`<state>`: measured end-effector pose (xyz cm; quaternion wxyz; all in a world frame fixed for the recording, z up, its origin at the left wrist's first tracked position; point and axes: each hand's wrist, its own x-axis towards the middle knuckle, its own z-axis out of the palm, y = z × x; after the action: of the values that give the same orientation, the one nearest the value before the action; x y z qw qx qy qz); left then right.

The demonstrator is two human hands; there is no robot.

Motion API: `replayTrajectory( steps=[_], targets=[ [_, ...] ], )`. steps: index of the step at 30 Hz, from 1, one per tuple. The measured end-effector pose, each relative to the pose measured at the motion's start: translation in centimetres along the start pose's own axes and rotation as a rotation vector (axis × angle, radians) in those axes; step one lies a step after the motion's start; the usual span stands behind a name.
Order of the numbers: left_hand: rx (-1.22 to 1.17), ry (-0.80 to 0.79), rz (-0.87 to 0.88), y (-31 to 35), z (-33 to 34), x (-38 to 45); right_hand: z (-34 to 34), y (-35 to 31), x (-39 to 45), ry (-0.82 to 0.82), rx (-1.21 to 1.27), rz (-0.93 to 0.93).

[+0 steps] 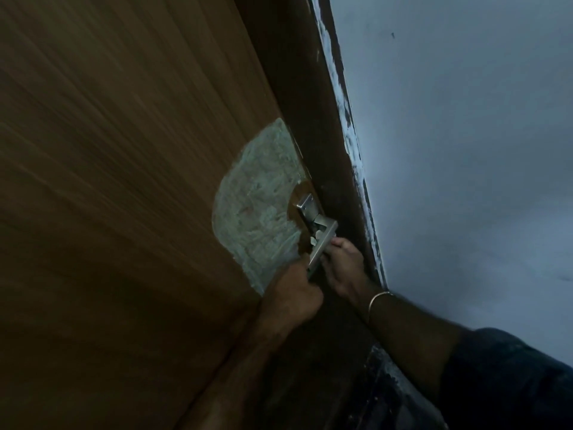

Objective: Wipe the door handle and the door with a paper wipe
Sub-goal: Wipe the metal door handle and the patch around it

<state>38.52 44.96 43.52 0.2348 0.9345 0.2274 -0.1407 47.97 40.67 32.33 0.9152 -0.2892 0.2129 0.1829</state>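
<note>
A brown wooden door (117,169) fills the left of the head view, with a pale scraped patch (257,206) beside the lock. The metal lever handle (322,240) sits at the door's right edge. My left hand (294,293) is closed around the lower end of the lever, and a small white scrap of paper wipe (313,241) shows just above its fingers, behind the lever. My right hand (344,268), with a thin bangle on the wrist, touches the lever from the right with its fingers curled on it.
A dark door frame (322,119) runs along the door's right edge, with chipped white paint where it meets the pale blue wall (465,150). My dark sleeve (508,383) is at the lower right. The scene is dim.
</note>
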Motion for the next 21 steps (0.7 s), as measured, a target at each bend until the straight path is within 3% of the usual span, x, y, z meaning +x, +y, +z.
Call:
replayTrajectory(
  steps=[6,11,16,21],
  targets=[
    [-0.026,0.008,0.008,0.1,-0.3,0.2,-0.4,-1.7,1.3,0.068,-0.252,-0.162],
    [-0.061,0.010,0.005,-0.3,-0.2,0.2,-1.1,-2.3,0.2,0.067,-0.357,-0.438],
    [-0.043,-0.006,0.004,0.1,-0.1,0.3,-2.1,-5.6,-0.7,-0.084,-1.020,-0.753],
    [-0.019,-0.019,-0.006,0.2,-0.1,0.5,0.7,-6.2,-1.1,-0.302,-1.459,-0.918]
  ],
)
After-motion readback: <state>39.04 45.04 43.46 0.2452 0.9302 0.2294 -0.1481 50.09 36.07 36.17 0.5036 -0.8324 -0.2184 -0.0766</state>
